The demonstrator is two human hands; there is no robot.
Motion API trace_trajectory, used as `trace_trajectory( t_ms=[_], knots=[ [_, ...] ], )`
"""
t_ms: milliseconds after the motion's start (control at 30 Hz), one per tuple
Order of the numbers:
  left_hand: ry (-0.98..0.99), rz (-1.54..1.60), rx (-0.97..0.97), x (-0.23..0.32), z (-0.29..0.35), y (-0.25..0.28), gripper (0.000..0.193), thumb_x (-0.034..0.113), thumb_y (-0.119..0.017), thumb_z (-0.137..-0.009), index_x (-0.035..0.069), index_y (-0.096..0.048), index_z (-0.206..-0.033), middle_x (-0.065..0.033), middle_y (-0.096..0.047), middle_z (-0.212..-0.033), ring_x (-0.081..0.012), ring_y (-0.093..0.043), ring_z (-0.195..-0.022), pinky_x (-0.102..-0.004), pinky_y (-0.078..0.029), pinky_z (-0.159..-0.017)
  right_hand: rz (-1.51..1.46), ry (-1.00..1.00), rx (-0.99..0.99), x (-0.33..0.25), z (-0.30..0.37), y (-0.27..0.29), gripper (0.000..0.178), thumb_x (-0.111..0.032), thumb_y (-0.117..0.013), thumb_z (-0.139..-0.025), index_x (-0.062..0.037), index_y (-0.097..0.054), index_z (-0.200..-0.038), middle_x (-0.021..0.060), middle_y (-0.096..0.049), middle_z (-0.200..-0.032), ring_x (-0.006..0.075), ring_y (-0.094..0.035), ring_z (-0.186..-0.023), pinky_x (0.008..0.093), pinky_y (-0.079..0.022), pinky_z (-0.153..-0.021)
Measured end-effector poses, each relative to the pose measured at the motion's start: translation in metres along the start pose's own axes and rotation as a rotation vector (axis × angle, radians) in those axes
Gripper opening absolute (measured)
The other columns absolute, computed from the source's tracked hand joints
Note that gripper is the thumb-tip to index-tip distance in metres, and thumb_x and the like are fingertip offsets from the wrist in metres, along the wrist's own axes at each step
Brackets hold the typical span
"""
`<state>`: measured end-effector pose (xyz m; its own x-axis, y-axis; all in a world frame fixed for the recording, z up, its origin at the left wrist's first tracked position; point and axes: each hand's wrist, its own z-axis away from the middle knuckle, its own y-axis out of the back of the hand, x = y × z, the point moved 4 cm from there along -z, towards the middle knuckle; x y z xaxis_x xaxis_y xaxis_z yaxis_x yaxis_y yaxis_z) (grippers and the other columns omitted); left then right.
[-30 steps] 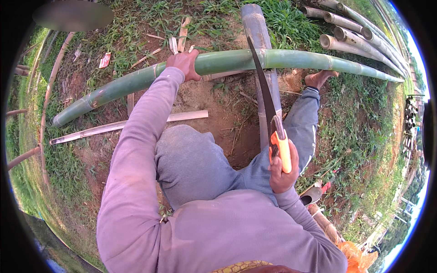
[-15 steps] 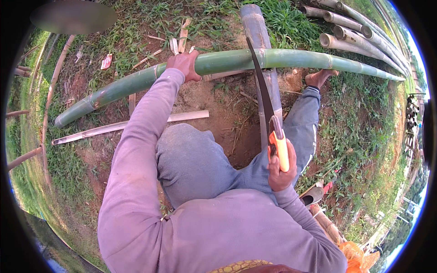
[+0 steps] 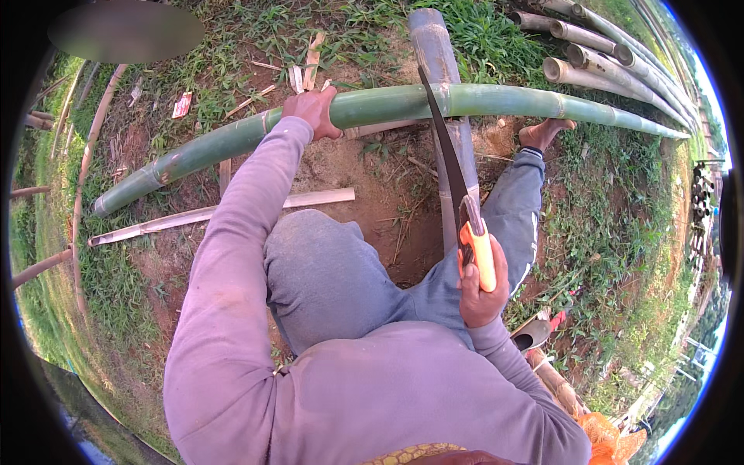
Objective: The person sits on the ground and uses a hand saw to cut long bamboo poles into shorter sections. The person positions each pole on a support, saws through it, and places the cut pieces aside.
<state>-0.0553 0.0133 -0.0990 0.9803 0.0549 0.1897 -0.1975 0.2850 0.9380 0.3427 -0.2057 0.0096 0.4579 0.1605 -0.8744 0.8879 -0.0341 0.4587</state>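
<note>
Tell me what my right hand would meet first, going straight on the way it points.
Following the orange-handled, dark-bladed saw, your right hand would probably meet the long green bamboo pole first; the grey bamboo log seems lower, though depth is unclear.

The left hand (image 3: 311, 111) grips a green bamboo pole (image 3: 387, 106) lying across a greyish pole (image 3: 432, 39); the right hand (image 3: 482, 296) holds an orange-handled saw (image 3: 459, 182), its dark blade (image 3: 444, 139) crossing the green bamboo — whether it bites in is hard to tell.
</note>
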Motion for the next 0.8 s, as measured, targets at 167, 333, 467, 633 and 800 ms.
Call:
trace_trajectory(
  t_ms=[167, 333, 467, 633, 800],
  knots=[
    [-0.015, -0.009, 0.008, 0.007, -0.010, 0.003, 0.078, 0.044, -0.094, -0.066, 0.017, -0.060, -0.131, -0.0172, -0.076, -0.121, -0.0396, -0.074, -0.112, -0.0522, -0.059, -0.097, 0.066, 0.139, 0.060, 0.004, -0.058, -0.031, 0.054, -0.011, -0.072, -0.102, 0.0072, -0.054, -0.150, 0.0252, -0.072, -0.132, 0.0300, -0.077, -0.114, 0.0386, -0.060, -0.097],
    [-0.027, 0.015, -0.043, 0.019, -0.008, 0.011, 0.083, 0.046, -0.094, -0.066, 0.019, -0.060, -0.136, -0.0167, -0.076, -0.124, -0.0395, -0.074, -0.115, -0.0512, -0.059, -0.099, -0.010, 0.037, 0.070, -0.002, -0.138, -0.064, 0.051, -0.007, -0.073, -0.101, 0.0045, -0.058, -0.148, 0.0228, -0.075, -0.124, 0.0255, -0.078, -0.102, 0.0374, -0.060, -0.087],
    [-0.005, -0.006, -0.009, -0.002, -0.008, 0.010, 0.083, 0.047, -0.094, -0.066, 0.018, -0.060, -0.137, -0.0159, -0.076, -0.123, -0.0394, -0.074, -0.115, -0.0513, -0.059, -0.100, 0.023, 0.108, 0.027, -0.004, -0.036, -0.017, 0.058, -0.005, -0.069, -0.102, 0.0085, -0.049, -0.154, 0.0238, -0.071, -0.138, 0.0292, -0.075, -0.120, 0.0379, -0.060, -0.102],
    [0.020, -0.026, -0.004, 0.006, -0.007, 0.008, 0.081, 0.046, -0.094, -0.067, 0.017, -0.060, -0.135, -0.0160, -0.076, -0.123, -0.0394, -0.074, -0.115, -0.0509, -0.058, -0.099, -0.014, 0.065, 0.052, 0.001, -0.055, -0.032, 0.054, -0.007, -0.070, -0.101, 0.0080, -0.054, -0.150, 0.0259, -0.071, -0.136, 0.0298, -0.075, -0.119, 0.0388, -0.059, -0.101],
    [-0.013, -0.032, -0.014, 0.019, -0.007, 0.016, 0.083, 0.050, -0.096, -0.069, 0.017, -0.060, -0.135, -0.0119, -0.076, -0.124, -0.0364, -0.074, -0.116, -0.0494, -0.059, -0.100, -0.009, 0.086, 0.165, 0.006, -0.178, -0.094, 0.050, -0.010, -0.074, -0.100, 0.0055, -0.060, -0.145, 0.0242, -0.075, -0.127, 0.0303, -0.077, -0.111, 0.0390, -0.059, -0.095]
  ],
)
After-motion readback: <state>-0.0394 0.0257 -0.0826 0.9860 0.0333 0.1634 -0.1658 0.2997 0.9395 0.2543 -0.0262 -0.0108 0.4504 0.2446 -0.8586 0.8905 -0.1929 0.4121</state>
